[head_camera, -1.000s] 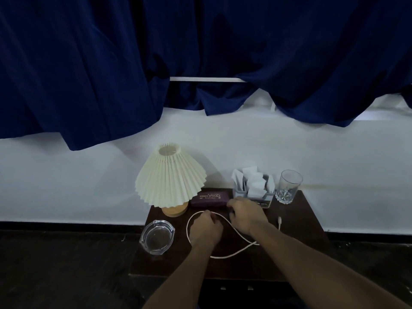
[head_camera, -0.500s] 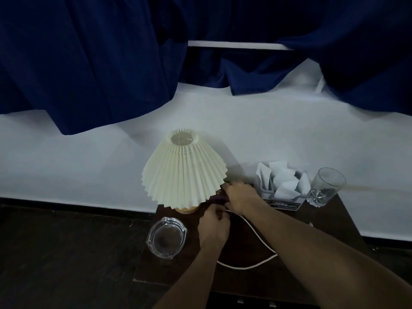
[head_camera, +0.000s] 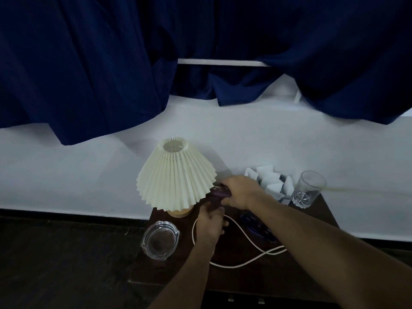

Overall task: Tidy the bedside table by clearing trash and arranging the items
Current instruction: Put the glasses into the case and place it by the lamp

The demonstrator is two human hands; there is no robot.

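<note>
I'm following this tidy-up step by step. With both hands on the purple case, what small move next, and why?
Probably open the purple case, held by the left hand and right hand, because the blue glasses lie loose beside the white cable.

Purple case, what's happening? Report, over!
Both hands, left, right, on purple case, lifted beside lamp. Cable loose on table.

My way to the back of the bedside table was crowded: the lamp overhung the left rear, the napkin holder and glass stood at the right rear. The ashtray blocked the front left corner, the white cable looped across the middle. The front right lay open.
</note>
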